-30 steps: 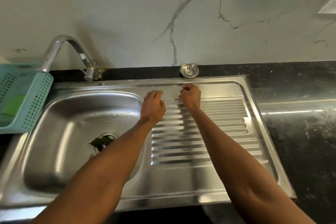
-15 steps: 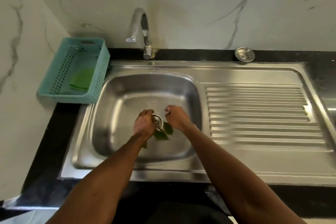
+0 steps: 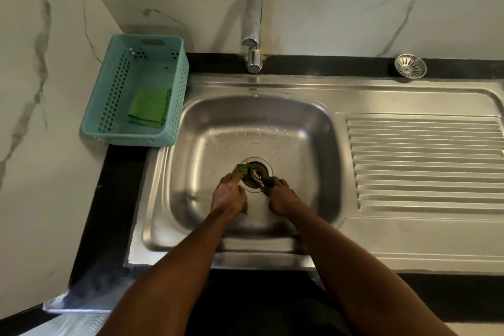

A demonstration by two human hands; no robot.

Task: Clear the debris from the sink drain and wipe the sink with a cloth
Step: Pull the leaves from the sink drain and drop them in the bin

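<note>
The steel sink (image 3: 321, 128) has its round drain (image 3: 268, 169) in the middle of the basin. Green leaves (image 3: 240, 169) and a small coloured wrapper (image 3: 256, 175) lie over the drain. Both my hands are down in the basin at the drain's near side. My left hand (image 3: 227, 195) pinches a green leaf at the drain's left edge. My right hand (image 3: 282, 196) grips another leaf at the drain's right edge. A folded green cloth (image 3: 149, 107) lies in the teal basket (image 3: 120, 82) left of the sink.
A chrome tap (image 3: 253, 27) stands behind the basin. The ribbed draining board (image 3: 425, 163) fills the right side. A loose metal drain strainer (image 3: 410, 66) sits on the black counter at the back right. Marble walls close the back and left.
My hands came from the draining board into the basin and have closed on the leaves at the drain. The view has shifted left and down over the sink.
</note>
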